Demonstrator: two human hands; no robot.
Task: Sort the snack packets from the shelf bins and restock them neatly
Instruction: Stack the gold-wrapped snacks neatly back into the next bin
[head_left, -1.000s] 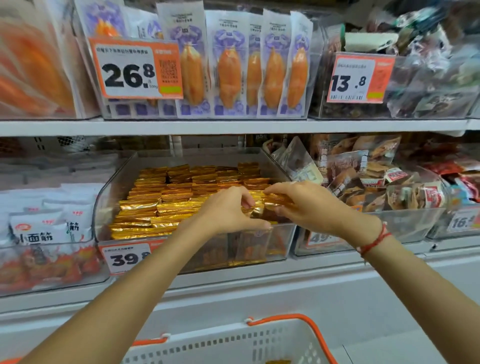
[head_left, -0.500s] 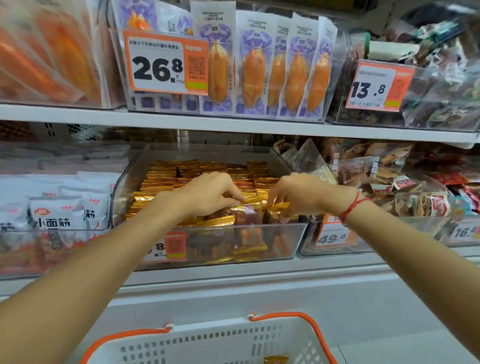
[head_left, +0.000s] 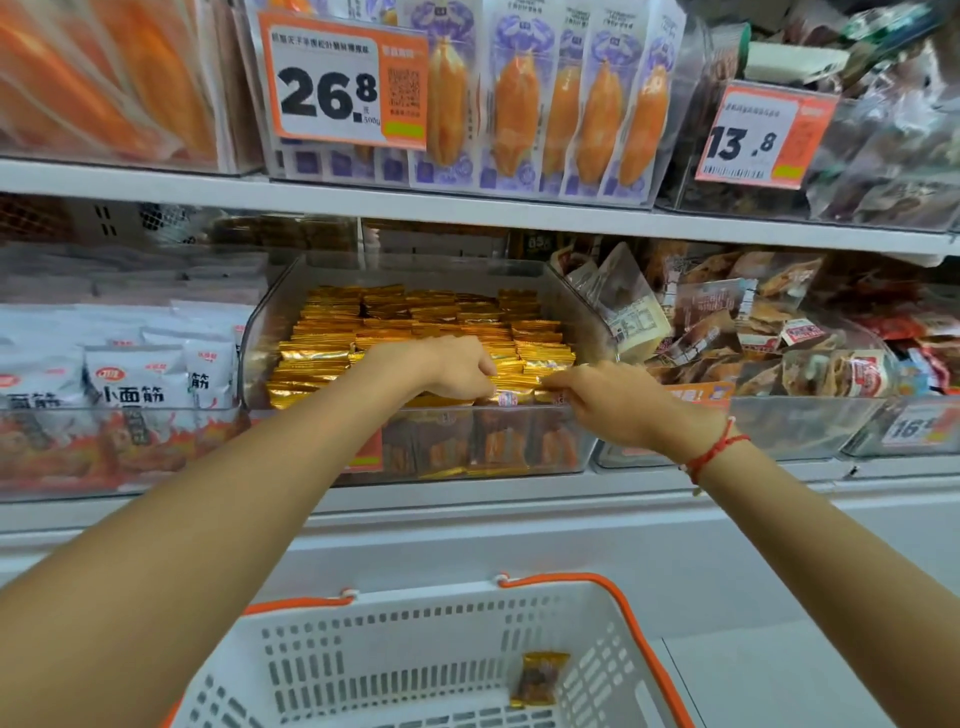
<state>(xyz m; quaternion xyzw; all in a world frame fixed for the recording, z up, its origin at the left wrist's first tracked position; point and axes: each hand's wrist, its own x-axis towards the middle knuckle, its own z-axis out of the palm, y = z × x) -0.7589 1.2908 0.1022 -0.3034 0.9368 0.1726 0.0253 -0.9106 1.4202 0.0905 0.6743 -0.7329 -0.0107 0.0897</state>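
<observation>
Looks pretty far along on this bin. The gold packets (head_left: 410, 332) sit in tidy rows across most of the clear bin (head_left: 270, 322) on the lower shelf, back and left side all lined up. Both hands are at the bin's front edge: left hand (head_left: 457, 366) has fingers curled, pinching a packet in the front row, and right hand (head_left: 618, 402) pinches the packet beside it. So the front-right corner is what's being squared off. One stray gold packet (head_left: 537, 678) lies in the white basket (head_left: 363, 649) below, probably left to restock. The neighbouring bin of brown packets (head_left: 753, 332) on the right looks jumbled, so my guess is that's next.
</observation>
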